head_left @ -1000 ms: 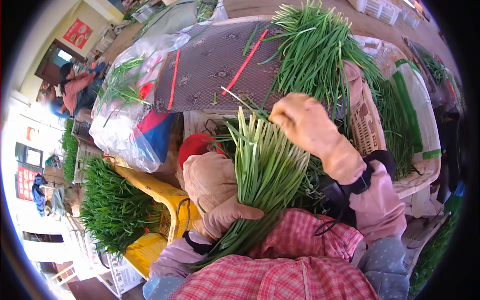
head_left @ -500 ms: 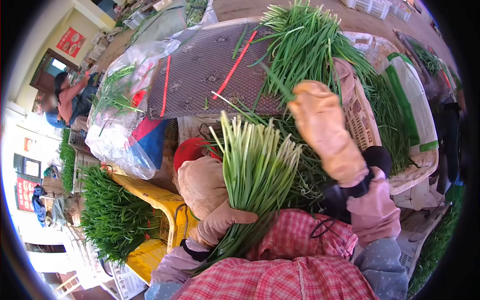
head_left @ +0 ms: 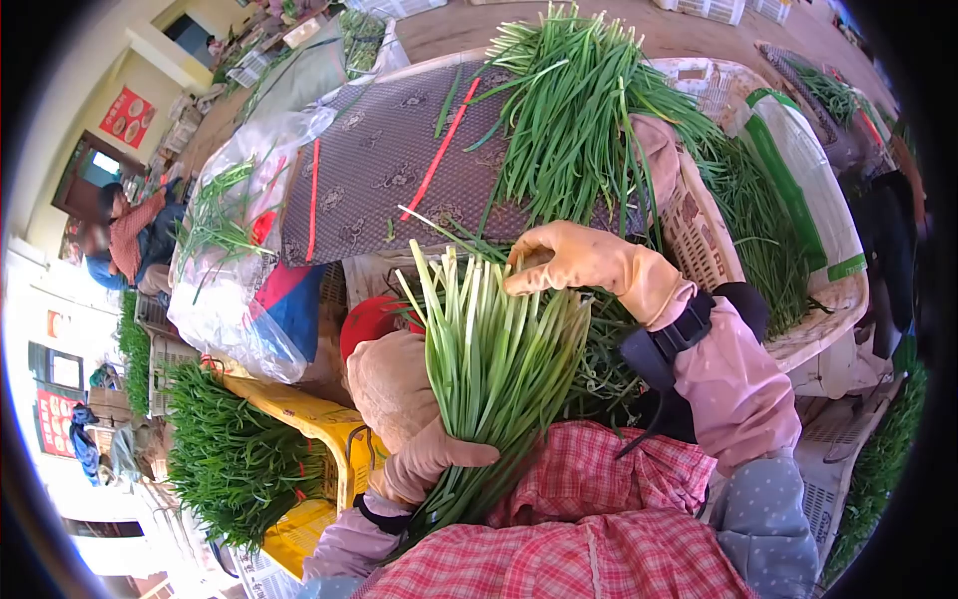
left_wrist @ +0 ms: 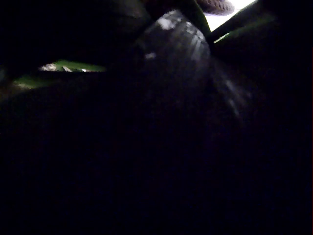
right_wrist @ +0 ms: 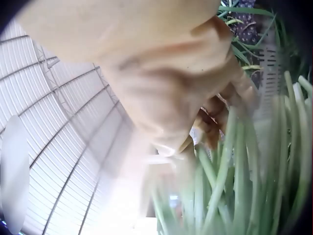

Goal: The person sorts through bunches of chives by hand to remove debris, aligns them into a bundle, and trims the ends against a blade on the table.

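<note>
In the head view my gloved left hand (head_left: pixel 392 397) grips a thick bunch of garlic chives (head_left: pixel 504 349) by its lower, leafy part, thumb across the front. The pale cut ends point up and away from me. At those ends is my gloved right hand (head_left: pixel 589 268), its thumb and fingers curved with a gap between the tips. The right wrist view shows the orange glove (right_wrist: pixel 161 93) close beside the pale stalks (right_wrist: pixel 239 166). The left wrist view is mostly dark, with slivers of green leaf (left_wrist: pixel 85 66) at its edges.
Ahead, a patterned cloth-covered board (head_left: pixel 374 160) carries red strips (head_left: pixel 439 150) and a large heap of chives (head_left: pixel 569 120). A crate (head_left: pixel 714 235) with more greens stands right; a yellow crate (head_left: pixel 299 419) with leafy bundles stands left. Plastic bags (head_left: pixel 235 309) and a seated person (head_left: pixel 135 235) are farther left.
My right hand swung out to the right with a loose green leaf, then came back over the pale ends without it. My left hand keeps its grip on the bunch.
</note>
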`<action>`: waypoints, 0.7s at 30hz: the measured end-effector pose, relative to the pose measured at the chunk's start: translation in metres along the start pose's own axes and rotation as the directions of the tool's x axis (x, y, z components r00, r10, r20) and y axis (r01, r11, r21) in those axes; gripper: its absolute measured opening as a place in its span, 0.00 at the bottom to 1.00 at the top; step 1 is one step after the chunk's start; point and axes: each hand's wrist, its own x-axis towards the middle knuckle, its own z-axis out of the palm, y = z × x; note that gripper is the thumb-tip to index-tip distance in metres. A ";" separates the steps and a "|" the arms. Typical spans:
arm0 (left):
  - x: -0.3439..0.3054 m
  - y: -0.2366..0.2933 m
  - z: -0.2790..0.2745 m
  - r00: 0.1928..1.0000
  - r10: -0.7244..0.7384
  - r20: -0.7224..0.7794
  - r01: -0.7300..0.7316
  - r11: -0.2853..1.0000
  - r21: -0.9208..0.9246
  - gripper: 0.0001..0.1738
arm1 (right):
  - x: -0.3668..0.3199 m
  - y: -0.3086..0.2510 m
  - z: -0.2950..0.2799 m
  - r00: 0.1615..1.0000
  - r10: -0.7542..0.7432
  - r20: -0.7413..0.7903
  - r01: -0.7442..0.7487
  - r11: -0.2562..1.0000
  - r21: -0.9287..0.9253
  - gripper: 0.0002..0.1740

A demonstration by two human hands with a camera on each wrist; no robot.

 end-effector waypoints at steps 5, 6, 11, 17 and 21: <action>0.000 -0.013 -0.020 0.998 0.008 -0.068 -0.002 0.996 0.088 0.42 | 0.001 0.011 0.000 0.993 0.012 0.121 -0.044 0.963 0.264 0.15; 0.001 -0.014 -0.022 0.997 0.025 -0.076 -0.017 0.995 0.102 0.42 | -0.004 0.006 -0.001 0.991 0.042 0.128 -0.067 0.978 0.197 0.14; 0.004 -0.012 -0.021 0.999 0.025 -0.040 -0.021 0.994 0.111 0.41 | -0.013 0.008 0.018 1.000 0.009 -0.018 -0.004 0.960 0.278 0.16; 0.003 -0.011 -0.018 0.998 -0.012 -0.067 0.020 0.993 0.120 0.39 | -0.011 -0.006 0.023 0.999 0.033 -0.019 -0.032 0.996 0.086 0.15; 0.000 -0.007 -0.013 0.997 0.020 -0.079 -0.014 0.997 0.077 0.40 | -0.001 0.025 0.042 0.917 -0.151 -0.369 0.212 0.968 0.131 0.10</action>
